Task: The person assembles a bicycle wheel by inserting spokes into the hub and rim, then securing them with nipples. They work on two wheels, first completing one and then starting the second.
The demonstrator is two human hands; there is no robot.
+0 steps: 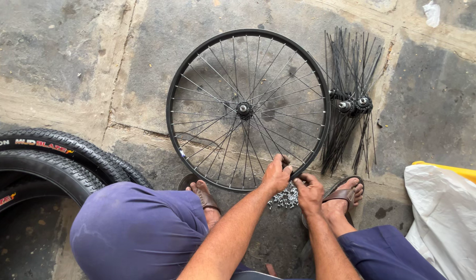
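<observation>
You have a black rim [171, 124] with thin silvery spokes [217, 70], beside a bundle of black loose spokes [352, 67]. Your sandals [344, 194] are brown, your trousers [139, 233] blue-purple. The tyres [51, 155] are black (knobbly tread, red-orange lettering). White sack [445, 218], yellow edge behind.

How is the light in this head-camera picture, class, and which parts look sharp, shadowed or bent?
Head view: soft, even daylight, no glare; the spoked wheel and loose spoke bundle are sharp, casting faint shadows on the concrete floor. Both hands at the rim are crisp; the tyres sit darker at the left edge, slightly curved by the wide lens.
</observation>
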